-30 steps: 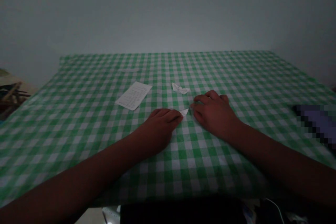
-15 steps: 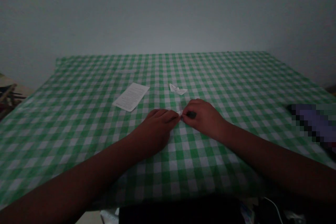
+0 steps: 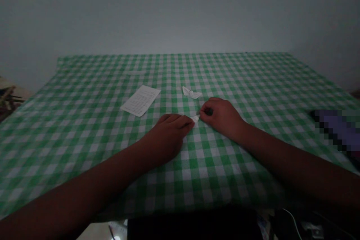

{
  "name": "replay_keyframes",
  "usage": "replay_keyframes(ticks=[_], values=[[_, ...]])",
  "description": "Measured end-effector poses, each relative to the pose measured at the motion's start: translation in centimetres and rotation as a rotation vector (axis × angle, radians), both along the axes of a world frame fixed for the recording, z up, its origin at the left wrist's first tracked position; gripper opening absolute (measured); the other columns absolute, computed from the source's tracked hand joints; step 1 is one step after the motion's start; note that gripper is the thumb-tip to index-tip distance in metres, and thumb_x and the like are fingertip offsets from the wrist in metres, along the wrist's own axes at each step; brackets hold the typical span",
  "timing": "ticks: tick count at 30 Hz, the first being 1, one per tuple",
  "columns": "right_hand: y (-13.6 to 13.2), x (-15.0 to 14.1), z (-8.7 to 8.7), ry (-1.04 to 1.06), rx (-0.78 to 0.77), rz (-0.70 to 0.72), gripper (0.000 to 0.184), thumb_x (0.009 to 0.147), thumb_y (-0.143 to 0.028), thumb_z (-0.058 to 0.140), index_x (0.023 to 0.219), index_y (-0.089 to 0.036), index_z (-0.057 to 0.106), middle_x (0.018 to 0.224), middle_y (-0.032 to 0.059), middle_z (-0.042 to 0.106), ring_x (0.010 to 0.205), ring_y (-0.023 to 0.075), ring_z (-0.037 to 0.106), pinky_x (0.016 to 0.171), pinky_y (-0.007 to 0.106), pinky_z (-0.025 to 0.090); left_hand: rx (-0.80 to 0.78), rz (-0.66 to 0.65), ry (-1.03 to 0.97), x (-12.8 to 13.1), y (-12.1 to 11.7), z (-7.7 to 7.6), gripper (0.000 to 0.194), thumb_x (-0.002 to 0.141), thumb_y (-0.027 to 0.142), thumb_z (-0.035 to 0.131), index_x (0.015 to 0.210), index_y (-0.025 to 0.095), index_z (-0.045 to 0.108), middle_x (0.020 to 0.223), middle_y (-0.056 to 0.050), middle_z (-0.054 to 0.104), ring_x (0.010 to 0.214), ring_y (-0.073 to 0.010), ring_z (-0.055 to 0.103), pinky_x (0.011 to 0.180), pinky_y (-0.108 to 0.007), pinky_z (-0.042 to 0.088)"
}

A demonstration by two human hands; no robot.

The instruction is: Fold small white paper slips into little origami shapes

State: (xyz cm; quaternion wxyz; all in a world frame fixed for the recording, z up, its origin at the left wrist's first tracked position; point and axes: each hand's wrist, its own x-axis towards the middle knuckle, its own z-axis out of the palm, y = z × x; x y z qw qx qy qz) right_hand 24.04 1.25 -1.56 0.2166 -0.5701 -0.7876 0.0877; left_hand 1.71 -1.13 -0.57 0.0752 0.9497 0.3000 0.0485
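Between my hands is a small folded piece of printed paper [image 3: 195, 118], low on the tablecloth. My left hand [image 3: 174, 131] is closed on its left side, and the fingers hide much of it. At the paper's upper right tip, my right hand [image 3: 219, 114] is closed in a pinch, thumb and forefinger together. Just beyond the hands lies a folded paper boat [image 3: 191, 92] of white printed paper. Farther left, a flat printed sheet [image 3: 141, 100] rests on the cloth.
A green and white checked tablecloth [image 3: 92, 120] covers the table, which meets a plain wall [image 3: 174, 11] at the back. On the right edge lies a dark, pixelated flat object [image 3: 337, 127]. A white cable [image 3: 292, 215] shows below the table's front edge.
My right hand has moved slightly up and right, away from my left fingertips, and more of the folded paper shows between them. My left hand has stayed nearly in place.
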Motion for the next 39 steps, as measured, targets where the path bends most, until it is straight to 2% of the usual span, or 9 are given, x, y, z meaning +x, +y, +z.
replay_keyframes(ticks=[6,10,14,21,28,31,34,36,39], values=[[-0.7,0.0,0.1,0.121,0.023,0.045,0.011,0.084,-0.020,0.061,0.075,-0.019,0.067,0.077,0.0022,0.065,0.073,0.0158,0.059,0.071,0.029,0.045,-0.018,0.006,0.000,-0.1,0.0,0.1,0.052,0.087,0.008,0.046,0.138,0.015,0.050,0.136,-0.008,0.054,0.123,-0.0249,0.047,0.108,-0.044,0.037],[-1.1,-0.2,0.0,0.053,0.007,0.101,0.011,0.085,-0.021,0.062,0.076,-0.018,0.068,0.078,0.0033,0.066,0.079,0.0182,0.060,0.076,0.031,0.045,-0.022,0.006,-0.007,0.0,-0.1,0.1,0.052,0.087,0.008,0.046,0.138,0.015,0.051,0.136,-0.008,0.055,0.122,-0.0259,0.047,0.108,-0.045,0.038],[-0.4,0.0,-0.2,0.024,0.011,0.046,0.012,0.085,-0.022,0.061,0.075,-0.018,0.066,0.078,0.0038,0.066,0.079,0.0185,0.059,0.077,0.032,0.045,-0.066,0.001,-0.048,-0.4,0.4,-0.1,0.055,0.084,0.007,0.048,0.138,0.014,0.051,0.138,-0.009,0.054,0.125,-0.0265,0.048,0.111,-0.047,0.038],[0.1,0.7,-0.2,0.030,0.075,-0.012,0.013,0.086,-0.022,0.059,0.075,-0.018,0.064,0.078,0.0038,0.063,0.076,0.0177,0.057,0.072,0.032,0.043,-0.230,-0.047,-0.210,-1.5,1.4,0.6,0.041,0.086,0.007,0.049,0.126,0.012,0.061,0.133,-0.011,0.056,0.124,-0.0201,0.053,0.111,-0.036,0.043],[-1.3,0.0,0.1,0.103,0.096,0.200,0.007,0.086,-0.021,0.063,0.083,-0.017,0.067,0.082,0.0043,0.065,0.083,0.0188,0.059,0.078,0.032,0.044,-0.176,0.084,-0.211,-0.1,-0.1,0.2,0.030,0.089,0.011,0.051,0.113,0.010,0.068,0.119,-0.012,0.058,0.105,-0.0197,0.060,0.099,-0.035,0.052],[-1.7,-0.9,-0.3,0.071,0.061,0.257,0.008,0.087,-0.023,0.064,0.085,-0.017,0.069,0.084,0.0044,0.065,0.086,0.0196,0.059,0.080,0.033,0.044,-0.126,0.097,-0.228,0.2,0.1,-0.1,0.025,0.092,0.013,0.051,0.107,0.014,0.071,0.111,-0.010,0.063,0.106,-0.0225,0.059,0.097,-0.039,0.051],[-1.9,-1.4,-0.5,0.032,0.037,0.290,0.009,0.088,-0.024,0.063,0.087,-0.019,0.070,0.085,0.0034,0.066,0.087,0.0193,0.058,0.081,0.034,0.042,-0.156,0.119,-0.286,0.1,0.6,-0.4,0.019,0.093,0.013,0.053,0.098,0.016,0.071,0.104,-0.007,0.067,0.098,-0.0197,0.061,0.092,-0.036,0.052],[-2.0,-1.5,-0.5,0.018,0.035,0.300,0.008,0.088,-0.025,0.064,0.087,-0.019,0.070,0.086,0.0031,0.066,0.088,0.0194,0.058,0.082,0.034,0.041,-0.155,0.153,-0.326,-0.1,1.0,-0.6,0.015,0.091,0.013,0.057,0.100,0.017,0.069,0.104,-0.006,0.068,0.100,-0.0197,0.061,0.092,-0.037,0.050],[-2.4,-1.6,-0.4,0.012,0.034,0.312,0.008,0.087,-0.025,0.065,0.088,-0.019,0.070,0.087,0.0034,0.067,0.089,0.0200,0.058,0.081,0.035,0.040,-0.131,0.193,-0.329,-0.2,1.2,-1.0,0.024,0.086,0.016,0.066,0.109,0.021,0.065,0.111,-0.004,0.068,0.110,-0.0232,0.058,0.098,-0.043,0.045]])
